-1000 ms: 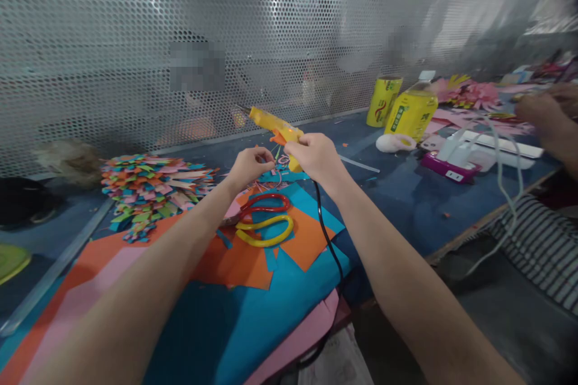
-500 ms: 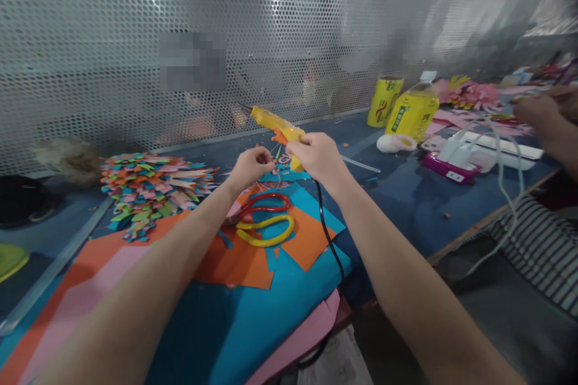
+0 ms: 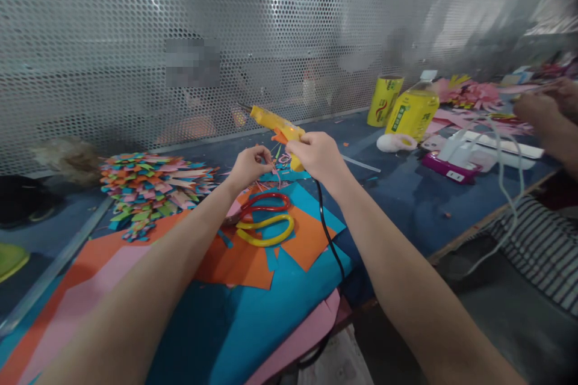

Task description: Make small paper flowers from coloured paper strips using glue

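My right hand (image 3: 318, 156) is wrapped round a yellow glue gun (image 3: 275, 123), whose dark nozzle points up and left; its black cord hangs down over the coloured paper. Just left of it, my left hand (image 3: 250, 166) has its thumb and fingers pinched together; anything between them is too small to make out. Below the hands, scissors (image 3: 266, 221) with one red and one yellow handle lie on orange (image 3: 239, 264) and blue paper (image 3: 217, 319). Thin paper scraps (image 3: 282, 173) lie behind the fingers.
A fringed multicoloured paper bundle (image 3: 149, 186) sits at left, near a metal ruler (image 3: 58, 267). To the right stand a yellow can (image 3: 383, 101), a bottle (image 3: 413, 111) and a purple-edged power strip (image 3: 451, 167) with a white cable. Another person's hands (image 3: 542, 108) are at far right.
The fingers of my left hand have shifted slightly while staying pinched. The other person's hands at far right have moved a little. The glue gun stays where it was.
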`<state>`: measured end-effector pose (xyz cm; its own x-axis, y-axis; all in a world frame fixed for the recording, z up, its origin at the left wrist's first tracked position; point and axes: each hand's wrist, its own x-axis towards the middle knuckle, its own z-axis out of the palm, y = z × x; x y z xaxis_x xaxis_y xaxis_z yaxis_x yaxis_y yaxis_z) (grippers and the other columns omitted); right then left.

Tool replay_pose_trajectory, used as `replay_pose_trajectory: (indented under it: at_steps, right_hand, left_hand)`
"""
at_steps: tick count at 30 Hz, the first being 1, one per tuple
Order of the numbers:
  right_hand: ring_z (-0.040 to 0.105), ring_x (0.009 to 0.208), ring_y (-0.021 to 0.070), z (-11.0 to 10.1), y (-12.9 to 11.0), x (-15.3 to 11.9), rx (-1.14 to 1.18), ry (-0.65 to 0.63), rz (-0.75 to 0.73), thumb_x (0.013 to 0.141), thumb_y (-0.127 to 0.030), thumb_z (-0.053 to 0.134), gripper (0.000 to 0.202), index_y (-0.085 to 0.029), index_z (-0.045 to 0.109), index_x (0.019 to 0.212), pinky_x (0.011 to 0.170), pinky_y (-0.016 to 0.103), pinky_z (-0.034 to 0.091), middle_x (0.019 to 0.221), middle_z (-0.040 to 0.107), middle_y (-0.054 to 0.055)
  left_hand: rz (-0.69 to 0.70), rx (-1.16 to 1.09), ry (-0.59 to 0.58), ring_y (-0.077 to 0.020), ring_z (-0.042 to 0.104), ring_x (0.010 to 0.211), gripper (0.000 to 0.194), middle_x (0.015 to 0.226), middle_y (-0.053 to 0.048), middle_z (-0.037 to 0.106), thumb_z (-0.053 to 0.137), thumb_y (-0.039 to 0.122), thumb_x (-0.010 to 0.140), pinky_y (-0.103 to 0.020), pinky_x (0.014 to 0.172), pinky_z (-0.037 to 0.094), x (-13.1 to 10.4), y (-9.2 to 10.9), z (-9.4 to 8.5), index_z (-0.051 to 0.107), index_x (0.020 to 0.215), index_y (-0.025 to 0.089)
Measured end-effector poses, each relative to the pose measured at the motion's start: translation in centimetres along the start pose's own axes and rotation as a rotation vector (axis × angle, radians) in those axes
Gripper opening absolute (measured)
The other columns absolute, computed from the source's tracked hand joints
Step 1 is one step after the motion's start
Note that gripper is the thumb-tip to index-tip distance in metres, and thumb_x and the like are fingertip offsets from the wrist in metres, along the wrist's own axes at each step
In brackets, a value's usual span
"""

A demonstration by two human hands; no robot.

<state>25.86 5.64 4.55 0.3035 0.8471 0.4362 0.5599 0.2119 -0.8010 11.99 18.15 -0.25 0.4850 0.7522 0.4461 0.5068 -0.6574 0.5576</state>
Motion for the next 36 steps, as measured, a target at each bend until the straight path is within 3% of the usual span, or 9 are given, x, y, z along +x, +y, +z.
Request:
replay_pose_trajectory:
  at_steps: [5,13,21,27,36]
  right_hand:
    - [0.026,0.043,0.0057,0.0,0.0,0.0,-0.004,-0.004,0.011,0.065,-0.026,0.051,0.031,-0.019,0.030,0.043,0.039,0.021,0.020,0.044,0.025,-0.005]
    - [0.027,0.042,0.0056,-0.1,0.0,0.0,0.025,-0.023,0.024,0.064,-0.025,0.051,0.028,-0.018,0.035,0.043,0.040,0.022,0.020,0.042,0.029,-0.004]
    - [0.026,0.043,0.0054,0.0,0.0,0.1,-0.012,-0.002,0.005,0.064,-0.027,0.052,0.032,-0.018,0.031,0.042,0.040,0.022,0.019,0.043,0.026,-0.005]
    - [0.026,0.044,0.0055,-0.1,-0.1,0.0,-0.012,0.011,-0.003,0.065,-0.029,0.052,0.033,-0.018,0.031,0.042,0.040,0.021,0.019,0.043,0.026,-0.005]
    - [0.029,0.043,0.0055,-0.1,-0.1,0.0,0.005,-0.001,0.008,0.065,-0.029,0.050,0.030,-0.018,0.032,0.043,0.040,0.021,0.019,0.042,0.030,-0.005]
  left_hand:
    - [-0.043,-0.011,0.020,-0.0085,0.039,0.047,0.011,0.050,0.004,0.048,0.055,0.024,0.056,-0.021,0.047,0.029,-0.1,0.2,0.0,0.057,0.062,0.015]
    - [-0.060,0.003,0.042,-0.0111,0.046,0.054,0.022,0.052,0.001,0.053,0.050,0.032,0.064,-0.021,0.051,0.033,0.3,0.2,0.3,0.058,0.056,0.014]
    - [-0.062,-0.014,0.047,-0.0105,0.047,0.055,0.023,0.062,0.001,0.059,0.044,0.017,0.061,-0.021,0.056,0.038,1.3,0.1,1.0,0.062,0.074,0.014]
    - [-0.118,-0.042,0.029,-0.0128,0.046,0.048,0.021,0.046,0.001,0.051,0.038,0.013,0.054,-0.023,0.048,0.035,1.7,0.2,1.0,0.059,0.058,0.014]
    - [-0.071,-0.066,0.053,-0.0147,0.049,0.055,0.014,0.050,0.001,0.052,0.047,0.022,0.058,-0.025,0.054,0.036,2.0,0.3,1.3,0.057,0.057,0.013]
